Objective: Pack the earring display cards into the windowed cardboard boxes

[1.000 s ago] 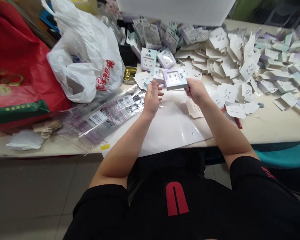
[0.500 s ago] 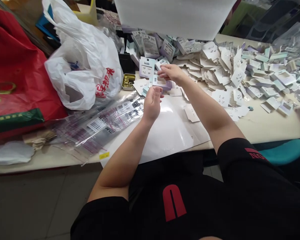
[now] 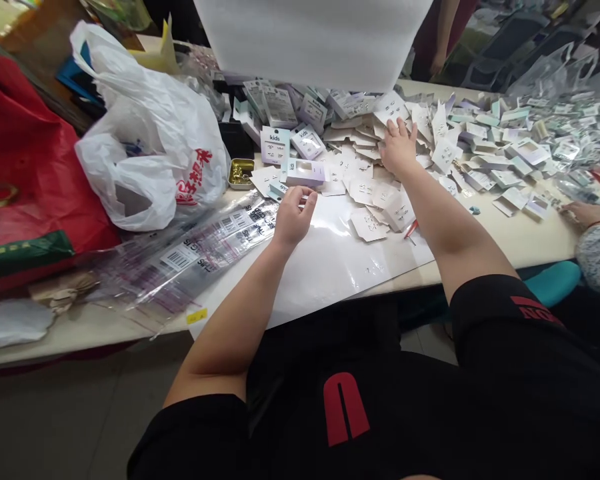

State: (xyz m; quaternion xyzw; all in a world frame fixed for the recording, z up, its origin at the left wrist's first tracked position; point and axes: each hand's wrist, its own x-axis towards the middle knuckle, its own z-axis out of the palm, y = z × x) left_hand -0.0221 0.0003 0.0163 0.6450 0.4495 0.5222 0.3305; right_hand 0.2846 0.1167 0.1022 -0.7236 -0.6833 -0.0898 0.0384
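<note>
My left hand (image 3: 294, 217) is over the white sheet, its fingers curled in toward the thumb. Whatever it may hold is too small or hidden. Just beyond its fingertips lies a small lavender and mint "kids" box (image 3: 307, 180) with a window; I cannot tell whether they touch. My right hand (image 3: 399, 150) reaches out with fingers spread onto a heap of white earring cards (image 3: 363, 190), its fingertips at a card (image 3: 391, 107) on top. Another "kids" box (image 3: 275, 145), with earrings in its window, lies to the left of the first one.
A gold tin (image 3: 241, 173) of small metal pieces stands beside a white plastic bag (image 3: 175, 120). Clear printed bags (image 3: 200, 250) lie at left, near a red bag (image 3: 25, 167). More boxes (image 3: 525, 152) spread rightward, where another person's hand (image 3: 587, 213) rests. A white panel rises behind.
My right hand has moved from above the small box rightward to the earring cards, and its fingers have spread. My left hand stays near the box. A red-handled item now shows beside my right forearm.
</note>
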